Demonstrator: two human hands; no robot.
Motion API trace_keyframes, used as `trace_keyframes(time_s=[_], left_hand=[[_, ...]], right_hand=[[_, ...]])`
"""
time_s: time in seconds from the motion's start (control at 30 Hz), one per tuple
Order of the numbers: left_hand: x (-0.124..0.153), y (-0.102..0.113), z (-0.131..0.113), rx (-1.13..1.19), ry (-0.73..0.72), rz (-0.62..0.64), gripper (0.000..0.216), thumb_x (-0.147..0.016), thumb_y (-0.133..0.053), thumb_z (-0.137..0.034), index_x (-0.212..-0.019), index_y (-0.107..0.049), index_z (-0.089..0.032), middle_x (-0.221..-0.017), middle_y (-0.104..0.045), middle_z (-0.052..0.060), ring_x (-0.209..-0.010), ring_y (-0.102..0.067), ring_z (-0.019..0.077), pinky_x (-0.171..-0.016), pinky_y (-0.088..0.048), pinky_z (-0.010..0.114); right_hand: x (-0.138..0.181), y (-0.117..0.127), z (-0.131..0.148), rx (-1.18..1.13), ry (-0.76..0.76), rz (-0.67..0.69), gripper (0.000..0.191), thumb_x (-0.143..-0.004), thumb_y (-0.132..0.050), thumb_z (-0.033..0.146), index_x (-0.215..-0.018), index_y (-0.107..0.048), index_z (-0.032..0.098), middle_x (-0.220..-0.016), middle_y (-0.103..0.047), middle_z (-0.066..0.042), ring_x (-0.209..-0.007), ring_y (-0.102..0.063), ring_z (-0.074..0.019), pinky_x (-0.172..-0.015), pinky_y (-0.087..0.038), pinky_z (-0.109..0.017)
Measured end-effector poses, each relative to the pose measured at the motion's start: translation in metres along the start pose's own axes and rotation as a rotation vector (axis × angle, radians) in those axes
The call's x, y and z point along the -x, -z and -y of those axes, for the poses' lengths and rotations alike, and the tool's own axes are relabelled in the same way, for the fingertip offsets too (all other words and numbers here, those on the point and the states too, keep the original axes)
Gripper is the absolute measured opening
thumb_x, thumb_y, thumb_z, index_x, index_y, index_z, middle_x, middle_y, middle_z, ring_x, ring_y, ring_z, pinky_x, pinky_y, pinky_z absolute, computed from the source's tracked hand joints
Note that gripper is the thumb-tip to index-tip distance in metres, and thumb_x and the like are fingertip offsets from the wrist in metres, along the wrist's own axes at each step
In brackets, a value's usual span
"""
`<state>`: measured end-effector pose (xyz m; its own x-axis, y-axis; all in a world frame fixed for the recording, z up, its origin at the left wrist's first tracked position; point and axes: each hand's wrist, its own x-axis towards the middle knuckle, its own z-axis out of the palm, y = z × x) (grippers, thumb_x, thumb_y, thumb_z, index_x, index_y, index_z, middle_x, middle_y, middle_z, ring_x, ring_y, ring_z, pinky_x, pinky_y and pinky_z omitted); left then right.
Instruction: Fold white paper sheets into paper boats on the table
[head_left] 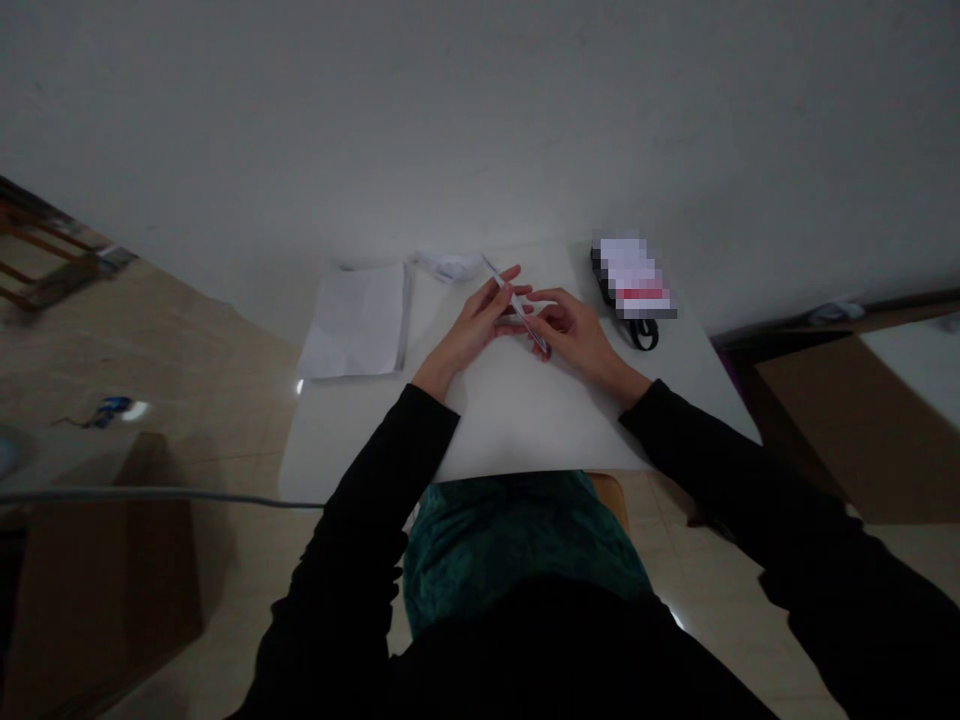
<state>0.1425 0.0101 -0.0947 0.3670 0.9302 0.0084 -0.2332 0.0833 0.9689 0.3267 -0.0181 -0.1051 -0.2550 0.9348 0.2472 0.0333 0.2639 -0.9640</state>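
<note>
The fingers of the left hand (472, 320) pinch a thin white paper (517, 303), the thumb on its near face and the other fingers partly spread behind it. The right hand (577, 335) pinches the paper's lower end between thumb and fingers, its index finger bent and raised off it. The paper is nearly edge-on, slanting from upper left to lower right, above the middle of the bench (525, 425); whether it is folded is too small to tell.

Beyond the left hand, a crumpled white piece (450, 267) lies at the bench's back edge, and a stack (356, 320) of white sheets lies at the left. Past the right hand, a pixelated white and red item (637, 275) with a black strap (643, 334) lies near the back right. The wall (480, 120) rises behind. A grey cable (165, 494) runs at lower left, above a brown box (112, 590).
</note>
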Motion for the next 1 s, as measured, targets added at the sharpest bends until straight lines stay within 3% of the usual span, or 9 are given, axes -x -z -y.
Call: trace_keyframes(time_s=[0.13,0.23,0.37,0.57,0.73,1.0], left_hand=[[-0.003,0.001,0.003,-0.044,-0.031,0.001,0.051,-0.099,-0.06,-0.048,-0.146,-0.055,-0.028,-0.141,-0.063,0.013,-0.114,-0.069,0.0251,-0.096,-0.06,0.045],[-0.003,0.0,0.004,-0.161,-0.091,-0.023,0.055,-0.098,-0.06,-0.05,-0.148,-0.052,-0.028,-0.138,-0.064,0.012,-0.11,-0.069,0.023,-0.094,-0.06,0.042],[0.0,-0.007,0.004,-0.358,-0.208,-0.002,0.064,-0.093,-0.065,-0.057,-0.148,-0.051,-0.026,-0.134,-0.066,0.012,-0.101,-0.068,0.0195,-0.09,-0.059,0.037],[0.004,-0.017,0.009,-0.497,-0.27,0.13,0.07,-0.092,-0.063,-0.063,-0.147,-0.051,-0.022,-0.13,-0.066,0.013,-0.099,-0.069,0.0203,-0.092,-0.056,0.036],[0.004,-0.017,0.01,-0.52,-0.269,0.141,0.071,-0.093,-0.061,-0.064,-0.148,-0.05,-0.021,-0.132,-0.065,0.013,-0.097,-0.068,0.021,-0.091,-0.055,0.037],[0.002,-0.012,0.01,-0.509,-0.308,0.148,0.061,-0.096,-0.055,-0.06,-0.142,-0.057,-0.02,-0.135,-0.065,0.014,-0.132,-0.056,0.0313,-0.109,-0.046,0.043]], right_hand=[[0.003,0.002,0.002,0.165,0.045,0.005,0.048,-0.093,-0.064,0.059,-0.127,-0.055,0.027,-0.072,-0.07,0.004,-0.051,-0.064,-0.0129,-0.049,-0.052,-0.026],[0.004,0.005,0.005,0.383,0.173,-0.021,0.046,-0.098,-0.058,0.053,-0.137,-0.053,0.03,-0.08,-0.071,0.001,-0.06,-0.067,-0.0154,-0.061,-0.056,-0.031],[0.003,0.009,0.004,0.578,0.269,-0.079,0.044,-0.097,-0.058,0.05,-0.136,-0.056,0.029,-0.088,-0.072,-0.002,-0.063,-0.064,-0.0166,-0.065,-0.054,-0.033],[0.001,0.011,-0.003,0.597,0.246,-0.138,0.042,-0.096,-0.054,0.062,-0.116,-0.064,0.027,-0.087,-0.072,-0.005,-0.064,-0.059,-0.0185,-0.065,-0.05,-0.035],[0.0,0.012,-0.003,0.556,0.216,-0.158,0.045,-0.094,-0.055,0.067,-0.101,-0.068,0.024,-0.077,-0.069,-0.004,-0.061,-0.055,-0.0182,-0.064,-0.046,-0.036],[-0.003,0.012,-0.008,0.509,0.179,-0.228,0.03,-0.093,-0.062,0.052,-0.096,-0.071,0.024,-0.079,-0.072,-0.004,-0.062,-0.058,-0.0181,-0.062,-0.045,-0.034]])
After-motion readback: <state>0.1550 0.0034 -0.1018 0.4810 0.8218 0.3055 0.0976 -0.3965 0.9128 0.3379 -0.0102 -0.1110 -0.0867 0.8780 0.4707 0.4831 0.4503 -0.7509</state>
